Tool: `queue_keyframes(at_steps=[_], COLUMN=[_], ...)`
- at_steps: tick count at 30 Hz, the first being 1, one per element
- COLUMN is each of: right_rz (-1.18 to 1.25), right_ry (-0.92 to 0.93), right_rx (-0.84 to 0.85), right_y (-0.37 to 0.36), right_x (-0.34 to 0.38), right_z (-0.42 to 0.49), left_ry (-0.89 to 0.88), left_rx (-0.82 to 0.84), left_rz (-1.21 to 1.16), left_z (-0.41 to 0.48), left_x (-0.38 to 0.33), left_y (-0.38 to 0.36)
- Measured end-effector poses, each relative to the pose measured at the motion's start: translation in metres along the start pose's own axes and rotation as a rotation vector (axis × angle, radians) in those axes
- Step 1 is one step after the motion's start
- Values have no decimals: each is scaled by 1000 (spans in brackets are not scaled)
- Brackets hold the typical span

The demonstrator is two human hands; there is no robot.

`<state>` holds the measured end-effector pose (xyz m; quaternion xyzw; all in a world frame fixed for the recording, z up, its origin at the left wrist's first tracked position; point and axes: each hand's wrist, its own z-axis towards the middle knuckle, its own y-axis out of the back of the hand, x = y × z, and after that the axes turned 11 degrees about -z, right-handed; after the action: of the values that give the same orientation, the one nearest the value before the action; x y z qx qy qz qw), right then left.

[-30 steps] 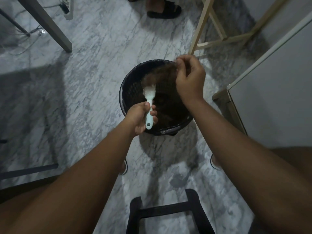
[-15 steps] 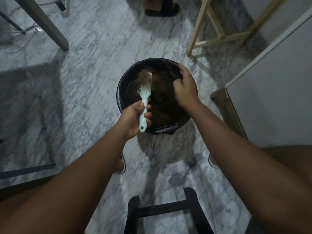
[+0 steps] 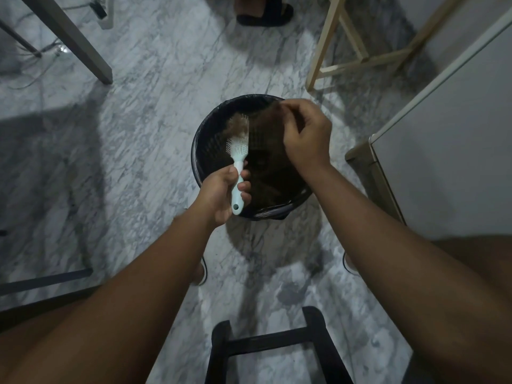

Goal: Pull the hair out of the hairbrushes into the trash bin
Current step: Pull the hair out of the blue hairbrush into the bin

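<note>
Your left hand (image 3: pixel 221 194): closed around the handle of the hairbrush (image 3: pixel 238 167), fingers wrapped on the lower half, the handle's end with its hole sticking out below your fist.

Hairbrush: pale blue-green with white bristles, head pointing away from you, held over the near-left part of the trash bin (image 3: pixel 202 167). A brown tuft of hair (image 3: pixel 238 124) sits on the far end of the brush head.

Your right hand (image 3: pixel 307 137): raised over the far-right rim of the bin, fingertips pressed together and pinching a thin veil of hair that stretches from the brush head across to the fingers. The strands are blurred, so exactly where they end in the grip cannot be told.

Trash bin: round, black, lined with a dark bag, standing on the marble floor (image 3: pixel 155 106) directly in front of you. Its inside is dark; a brownish mass lies at the bottom, too dim to make out clearly.

Surroundings on the floor: a black stool frame (image 3: pixel 266 347) at the near edge between your arms; a pale wooden frame (image 3: pixel 327 42) at the far right; a grey table leg (image 3: pixel 74 37) at the far left; a pale cabinet (image 3: pixel 443 139) along the right edge; another person's foot in a black sandal (image 3: pixel 263 11) at the far edge.
</note>
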<state>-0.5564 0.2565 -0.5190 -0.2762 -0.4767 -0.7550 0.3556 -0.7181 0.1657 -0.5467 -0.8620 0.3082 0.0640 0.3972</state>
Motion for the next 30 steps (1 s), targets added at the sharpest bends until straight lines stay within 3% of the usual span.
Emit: queue_keyframes(at_steps=[7, 9, 11, 15, 17, 19, 23, 27, 30], right_rz=[216, 220, 60, -603, -728, -551, -118, -142, 4], right_ry=[-62, -120, -225, -387, -350, -298, -298, -229, -321], right_rx=[-404, -420, -173, 968, 1253, 1219, 935, 721, 551], right_y=[17, 23, 21, 15, 11, 5, -9, -18, -16], right_x=[25, 23, 12, -12, -11, -11, -4, -7, -13], right_z=[20, 30, 34, 20, 10, 3, -11, -17, -16], left_ry=[-35, -55, -53, -57, -52, -42, -21, -23, -38], left_rx=[-118, -138, -120, -96, -82, -62, -3, 3, -20], left_rz=[-239, -189, -134, -51, -9, 29, 129, 143, 118], left_z=[9, 7, 3, -1, -1, 0, 1, -1, -1], left_x=[-1, -3, -4, -3, -2, 0, 1, 0, -1], left_y=[4, 14, 18, 12, 9, 5, 1, -2, 0])
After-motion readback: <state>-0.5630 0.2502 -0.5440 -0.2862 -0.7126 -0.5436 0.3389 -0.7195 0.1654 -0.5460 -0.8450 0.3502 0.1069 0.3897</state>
